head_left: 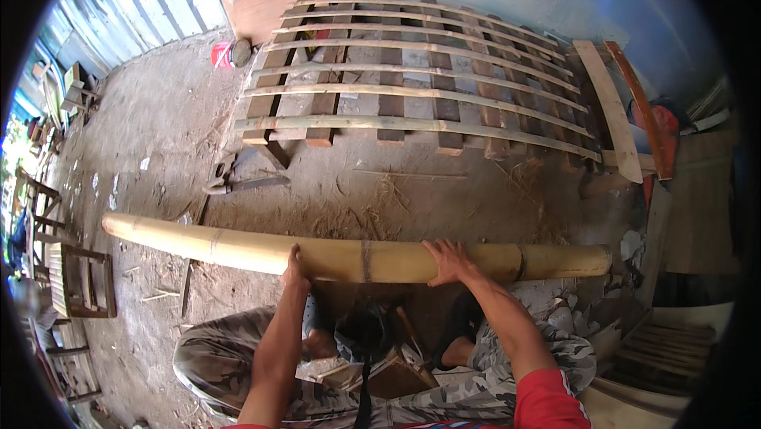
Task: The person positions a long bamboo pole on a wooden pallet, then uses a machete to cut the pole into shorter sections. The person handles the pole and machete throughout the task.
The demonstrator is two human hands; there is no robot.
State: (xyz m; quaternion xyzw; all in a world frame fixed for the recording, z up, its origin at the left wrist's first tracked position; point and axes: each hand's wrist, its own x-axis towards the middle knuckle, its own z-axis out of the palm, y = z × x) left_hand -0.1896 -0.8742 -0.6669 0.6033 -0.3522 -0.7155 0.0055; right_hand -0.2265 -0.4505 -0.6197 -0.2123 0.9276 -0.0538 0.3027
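Note:
A thick yellow bamboo pole (396, 261) lies crosswise in front of my knees, with dark joint rings along it. My left hand (295, 266) grips its near side left of the middle, thumb up against the pole; the other fingers are hidden beneath. Over the top, right of the middle ring, my right hand (450, 262) clasps the pole, with fingers spread across it and the thumb toward me. Between my feet sits a dark bag-like object (366, 332), partly shaded, beside a wooden handle (409, 326).
Beyond the pole stands a low rack of wooden beams (391, 112) with several bamboo strips (357, 122) laid across. A handsaw (246, 184) lies on the dirt floor. Wooden stools (79, 280) stand at left, planks (609, 108) at right, a red container (223, 55) at the back.

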